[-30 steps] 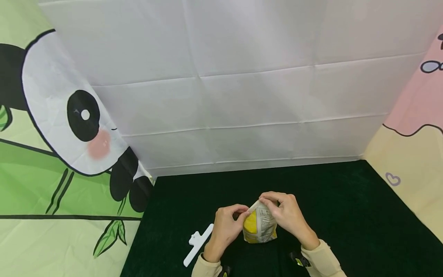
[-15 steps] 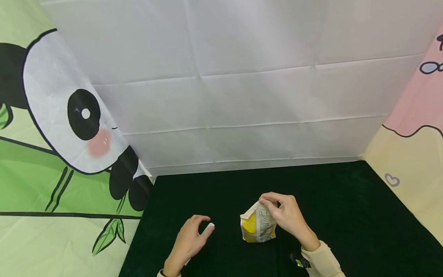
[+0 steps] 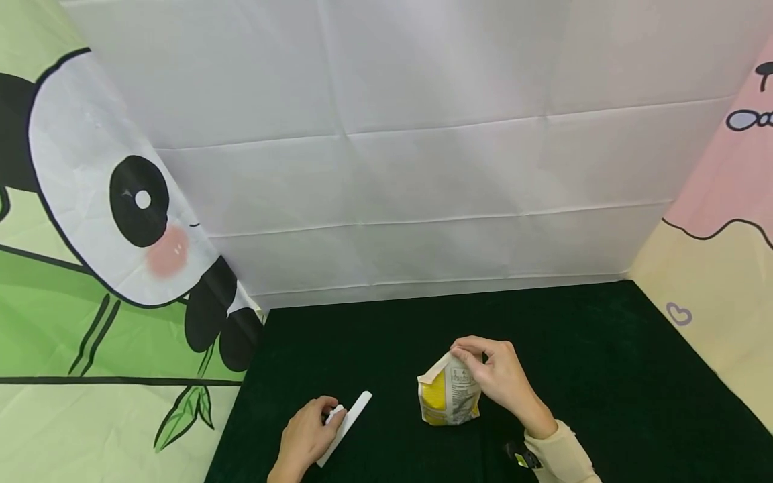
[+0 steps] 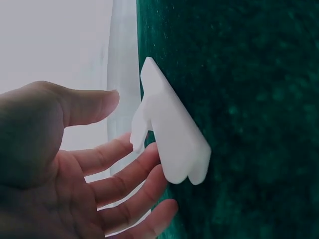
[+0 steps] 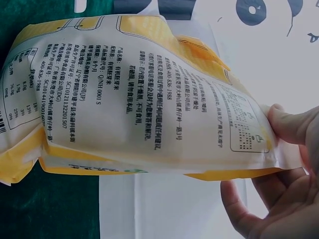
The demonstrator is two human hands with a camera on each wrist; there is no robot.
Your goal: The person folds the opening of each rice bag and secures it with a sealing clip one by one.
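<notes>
A white bag-sealing clip (image 3: 357, 410) lies on the dark green cloth at the left. My left hand (image 3: 304, 433) is at its handle side; in the left wrist view the thumb stands apart from the clip (image 4: 172, 124) while fingertips (image 4: 152, 152) reach its handle and lower edge. To the right, a yellow and white food bag (image 3: 449, 396) stands with its top edge folded over. My right hand (image 3: 500, 376) pinches the right end of that fold between thumb and fingers. Printed text covers the bag's side (image 5: 134, 94) in the right wrist view.
The dark green cloth (image 3: 574, 349) covers the table. A white sheet (image 3: 392, 168) hangs behind it. Printed curtains border both sides, with a panda (image 3: 90, 181) on the left and a pink and cream pattern (image 3: 718, 268) on the right.
My left hand has let go of the bag's fold and moved left and down to the clip. The right hand keeps its pinch on the bag, nearly still.
</notes>
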